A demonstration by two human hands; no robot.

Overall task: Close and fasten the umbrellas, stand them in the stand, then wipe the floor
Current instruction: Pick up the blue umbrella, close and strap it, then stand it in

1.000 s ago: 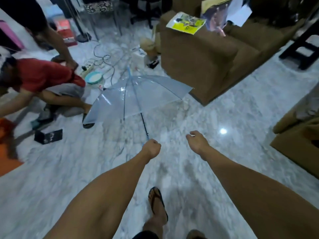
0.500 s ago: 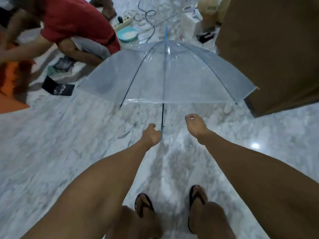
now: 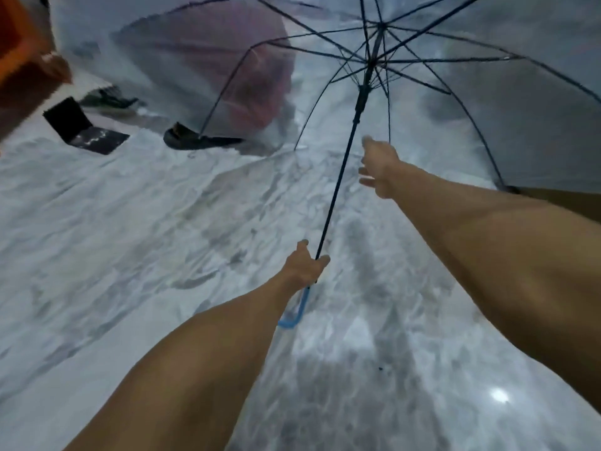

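An open clear umbrella (image 3: 487,102) with dark ribs fills the upper right, its inside turned toward me. My left hand (image 3: 304,265) grips the thin dark shaft just above the blue hooked handle (image 3: 294,315). My right hand (image 3: 379,166) reaches forward beside the shaft, a little below the black runner (image 3: 361,99), fingers loose and holding nothing. The canopy is fully spread. No umbrella stand or wiping cloth is in view.
Marble floor (image 3: 146,239) spreads below. Through the canopy a crouching person in a red shirt (image 3: 234,70) shows at upper centre, with a dark sandal (image 3: 192,138) beside them. A black flat object (image 3: 83,130) lies at left, an orange thing (image 3: 22,50) at the top left corner.
The umbrella has tipped up, so its underside and ribs now face me. My left hand stays on the shaft by the handle. My right hand has moved forward toward the runner.
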